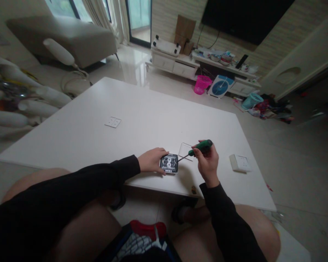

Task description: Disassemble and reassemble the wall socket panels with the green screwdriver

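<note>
Near the front edge of the white table, my left hand [153, 161] grips a square wall socket [169, 163] by its left side. Its face plate is off, so the dark inner frame shows. In my right hand [208, 162] is a screwdriver [200, 147] with a green handle. Its shaft slants down to the left, and the tip meets or nearly meets the socket's right edge; I cannot tell which. Just behind the screwdriver lies a thin square frame [184, 150], partly hidden by the tool and my fingers. Farther left, a white socket face plate [113, 122] rests flat.
A boxy white socket [239, 163] stands on the table [142, 109] to the right. By the front edge lies a small yellowish-dark item [193, 189]. Across the room are a TV cabinet [177, 67], a pink basket [202, 84] and a blue fan [220, 86].
</note>
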